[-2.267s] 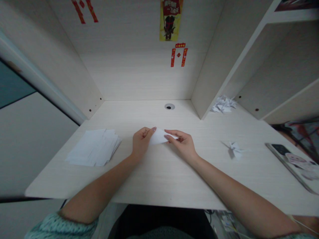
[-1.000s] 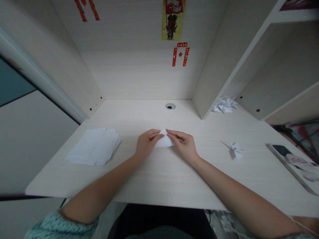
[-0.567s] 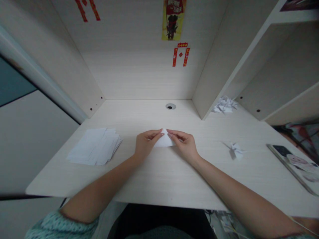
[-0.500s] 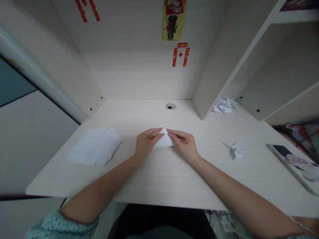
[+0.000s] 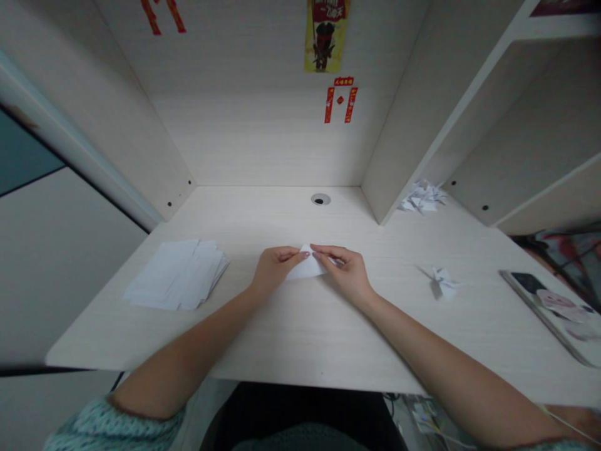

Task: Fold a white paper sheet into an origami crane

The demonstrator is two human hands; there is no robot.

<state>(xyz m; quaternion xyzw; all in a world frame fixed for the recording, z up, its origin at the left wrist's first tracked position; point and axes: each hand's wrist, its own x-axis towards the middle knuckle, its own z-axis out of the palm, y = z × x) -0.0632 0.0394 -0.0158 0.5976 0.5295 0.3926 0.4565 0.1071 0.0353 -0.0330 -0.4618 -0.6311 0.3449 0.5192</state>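
A small folded piece of white paper [image 5: 306, 269] lies at the middle of the desk between my two hands, its top coming to a point. My left hand [image 5: 278, 266] pinches its left side, thumb near the peak. On the right side, my right hand [image 5: 345, 263] grips the paper with thumb and forefinger close to the same peak. Parts of the paper are hidden behind my fingers.
A stack of white paper sheets [image 5: 178, 275] lies to the left. On the right stands a folded paper figure [image 5: 442, 283], with a phone-like object [image 5: 554, 313] beyond it. A heap of folded paper [image 5: 423, 196] sits behind the upright panel [image 5: 399, 156]. A cable hole [image 5: 320, 200] is at the back.
My left fingers have shifted slightly down and left from the paper's peak, and the right fingertips have moved slightly left. The paper stays between both hands.
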